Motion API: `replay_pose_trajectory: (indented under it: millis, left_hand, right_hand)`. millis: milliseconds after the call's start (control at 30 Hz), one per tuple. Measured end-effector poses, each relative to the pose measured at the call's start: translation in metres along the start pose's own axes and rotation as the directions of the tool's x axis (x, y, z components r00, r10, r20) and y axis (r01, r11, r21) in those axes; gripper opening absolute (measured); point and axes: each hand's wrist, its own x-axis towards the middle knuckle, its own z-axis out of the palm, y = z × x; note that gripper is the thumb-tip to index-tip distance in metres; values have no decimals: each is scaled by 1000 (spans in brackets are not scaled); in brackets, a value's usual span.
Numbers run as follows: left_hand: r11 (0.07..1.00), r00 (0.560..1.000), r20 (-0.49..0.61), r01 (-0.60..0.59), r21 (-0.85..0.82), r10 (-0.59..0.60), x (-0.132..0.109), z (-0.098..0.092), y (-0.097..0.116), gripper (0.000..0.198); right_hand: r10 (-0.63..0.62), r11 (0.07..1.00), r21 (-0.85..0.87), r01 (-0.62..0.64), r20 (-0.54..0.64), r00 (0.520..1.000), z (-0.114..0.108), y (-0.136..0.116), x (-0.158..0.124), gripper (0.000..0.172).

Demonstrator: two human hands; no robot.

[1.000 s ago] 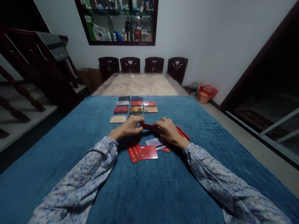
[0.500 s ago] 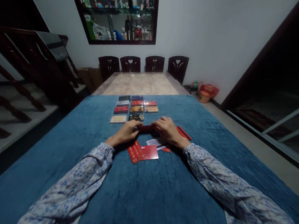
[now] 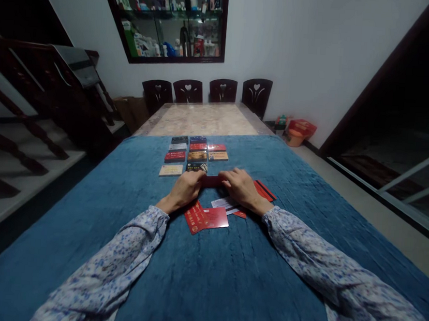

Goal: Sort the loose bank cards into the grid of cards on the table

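Note:
Between my two hands a dark red card [image 3: 212, 181] stands on its long edge, tilted up. My left hand [image 3: 187, 188] grips its left end, and my right hand [image 3: 239, 185] grips its right end; whether it is one card or several I cannot tell. Below them two red cards overlap, one lying flat [image 3: 216, 218] and one turned askew [image 3: 195, 219]. A whitish card with a dark stripe [image 3: 223, 205] lies partly under my right hand. To the right is a red card with a black stripe [image 3: 264, 190]. Beyond my hands, small card stacks [image 3: 197, 156] sit in rows.
A blue cloth [image 3: 207, 281] covers the near part of the table, and the bare stone-patterned top [image 3: 206, 119] shows at the far end. Dark chairs [image 3: 187, 91] line the wall. An orange bucket [image 3: 295, 137] stands on the floor at the right.
The dark red card between my hands has tipped up, so more of its face shows. My left hand has turned slightly and its fingers have risen. The loose cards and stacks stay put.

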Motion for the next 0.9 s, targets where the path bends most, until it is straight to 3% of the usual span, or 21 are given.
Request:
replay_pose_trajectory:
  millis: [333,667,900]
  left_hand:
    - [995,988,130,72,63,-80,-1,1,8,45]
    - [997,994,92,64,-42,-60,-1,10,0,52]
    - [999,993,104,50,6,-50,1,5,5,55]
  right_hand:
    - [73,997,-34,-68,156,985,-4,-7,2,42]
    - [77,996,-58,-68,175,982,-7,-9,5,45]
    - [81,996,-57,-70,208,975,-9,-8,6,50]
